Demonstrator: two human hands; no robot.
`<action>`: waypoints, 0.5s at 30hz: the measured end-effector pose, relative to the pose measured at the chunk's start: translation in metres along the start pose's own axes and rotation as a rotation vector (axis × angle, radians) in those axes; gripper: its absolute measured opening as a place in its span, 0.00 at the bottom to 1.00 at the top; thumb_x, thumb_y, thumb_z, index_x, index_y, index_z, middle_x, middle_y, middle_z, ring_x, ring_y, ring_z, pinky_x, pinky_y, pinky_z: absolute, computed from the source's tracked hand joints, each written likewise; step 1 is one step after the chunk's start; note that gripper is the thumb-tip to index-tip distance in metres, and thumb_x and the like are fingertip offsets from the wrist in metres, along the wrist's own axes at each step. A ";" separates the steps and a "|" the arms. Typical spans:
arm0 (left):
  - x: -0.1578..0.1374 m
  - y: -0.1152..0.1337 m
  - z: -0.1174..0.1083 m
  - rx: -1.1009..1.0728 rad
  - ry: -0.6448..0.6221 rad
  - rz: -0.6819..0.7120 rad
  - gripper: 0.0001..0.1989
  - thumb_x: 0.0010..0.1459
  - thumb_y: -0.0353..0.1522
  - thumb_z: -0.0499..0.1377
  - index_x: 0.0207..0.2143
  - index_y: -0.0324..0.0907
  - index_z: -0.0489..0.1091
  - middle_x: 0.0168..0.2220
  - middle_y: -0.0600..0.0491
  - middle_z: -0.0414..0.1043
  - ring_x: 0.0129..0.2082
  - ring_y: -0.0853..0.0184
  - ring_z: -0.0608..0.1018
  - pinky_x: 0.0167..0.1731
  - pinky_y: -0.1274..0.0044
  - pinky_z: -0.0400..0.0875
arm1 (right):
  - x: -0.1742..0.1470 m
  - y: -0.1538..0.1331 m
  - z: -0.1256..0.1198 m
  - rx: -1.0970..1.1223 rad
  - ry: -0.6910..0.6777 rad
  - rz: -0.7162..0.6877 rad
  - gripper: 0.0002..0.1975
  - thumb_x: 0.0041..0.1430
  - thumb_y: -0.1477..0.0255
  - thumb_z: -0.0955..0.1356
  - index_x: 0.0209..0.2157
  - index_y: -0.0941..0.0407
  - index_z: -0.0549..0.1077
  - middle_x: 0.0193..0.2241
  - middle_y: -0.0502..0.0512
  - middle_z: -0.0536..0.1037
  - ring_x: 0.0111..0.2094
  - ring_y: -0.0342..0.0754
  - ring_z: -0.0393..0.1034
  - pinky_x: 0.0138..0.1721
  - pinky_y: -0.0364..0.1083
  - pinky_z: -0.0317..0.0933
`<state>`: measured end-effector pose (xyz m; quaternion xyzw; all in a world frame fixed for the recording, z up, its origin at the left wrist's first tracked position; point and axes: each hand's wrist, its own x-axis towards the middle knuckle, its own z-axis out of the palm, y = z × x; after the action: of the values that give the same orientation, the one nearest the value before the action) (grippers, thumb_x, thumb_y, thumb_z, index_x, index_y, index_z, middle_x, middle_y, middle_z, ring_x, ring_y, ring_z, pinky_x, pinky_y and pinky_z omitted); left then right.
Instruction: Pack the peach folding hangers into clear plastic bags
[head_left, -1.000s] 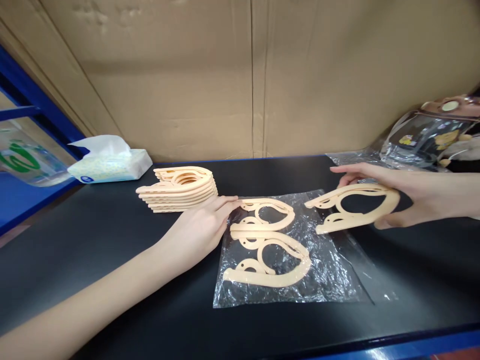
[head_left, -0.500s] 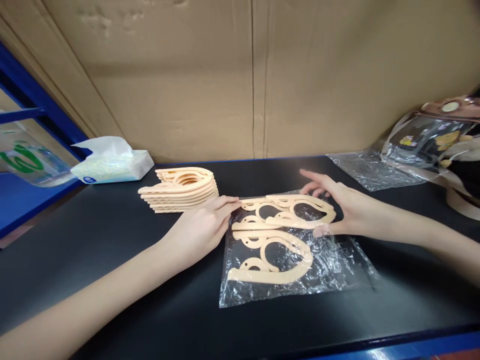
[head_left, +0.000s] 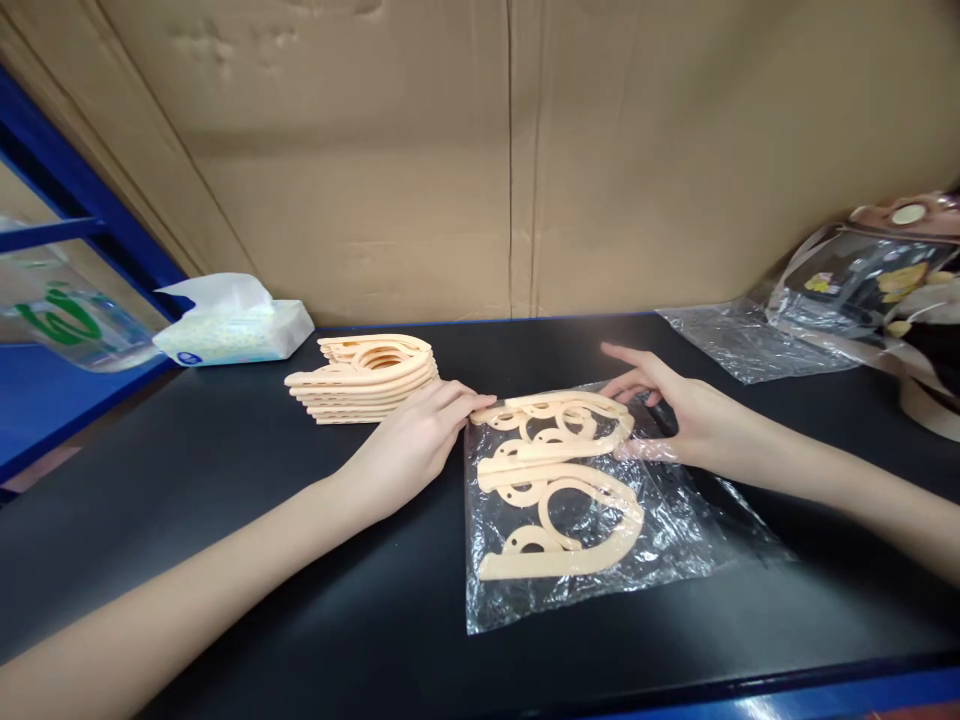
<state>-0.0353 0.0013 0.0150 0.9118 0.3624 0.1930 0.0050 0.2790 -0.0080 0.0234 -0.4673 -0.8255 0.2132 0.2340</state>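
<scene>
Right grip (head_left: 697, 415) stands wide, thumb and fingers straddling the rounded end of the upper hanger (head_left: 623, 428); whether it pinches, I cannot tell. From my remote view, that hanger lies at the clear bag (head_left: 679, 530) on the tabletop (head_left: 337, 620), long axis running left to right, rounded end toward the right grip, split ends leftward. Left grip (head_left: 412, 440) has its fingertips at the bag's upper-left corner; its thumb is hidden, so I cannot tell how tightly it closes. Nearer me, the lower hanger (head_left: 555, 566) points the same way. The upper hanger overlaps another piece, and their outlines tangle under glare. The hangers are smooth, cream and U-shaped with small holed curves inside; the bag is thin, crinkled and glossy. Beside the left grip, a stack of matching hangers (head_left: 352, 378) also points right. Farther out I see a tissue pack (head_left: 244, 335) and brown cardboard (head_left: 375, 150).
</scene>
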 end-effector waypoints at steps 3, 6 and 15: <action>0.001 -0.001 0.000 -0.056 0.000 0.000 0.16 0.67 0.26 0.46 0.53 0.37 0.66 0.46 0.47 0.71 0.45 0.63 0.73 0.47 0.70 0.69 | 0.001 -0.001 0.007 0.053 0.040 0.009 0.44 0.51 0.57 0.71 0.64 0.51 0.49 0.48 0.59 0.77 0.45 0.55 0.73 0.46 0.56 0.66; 0.001 -0.002 0.000 -0.098 0.003 0.003 0.16 0.67 0.27 0.46 0.53 0.38 0.66 0.46 0.47 0.71 0.45 0.64 0.73 0.46 0.72 0.69 | 0.002 -0.003 0.011 0.063 0.057 -0.024 0.41 0.52 0.56 0.71 0.63 0.51 0.52 0.48 0.59 0.77 0.45 0.54 0.72 0.44 0.55 0.66; 0.003 -0.002 0.003 -0.170 -0.004 -0.012 0.15 0.68 0.28 0.47 0.52 0.41 0.68 0.46 0.49 0.70 0.45 0.66 0.74 0.46 0.74 0.69 | 0.003 -0.004 0.019 0.095 0.047 -0.112 0.39 0.53 0.56 0.71 0.61 0.49 0.53 0.48 0.55 0.76 0.46 0.51 0.72 0.46 0.53 0.66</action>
<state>-0.0333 0.0057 0.0128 0.9062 0.3502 0.2213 0.0842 0.2640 -0.0095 0.0114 -0.4136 -0.8335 0.2278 0.2869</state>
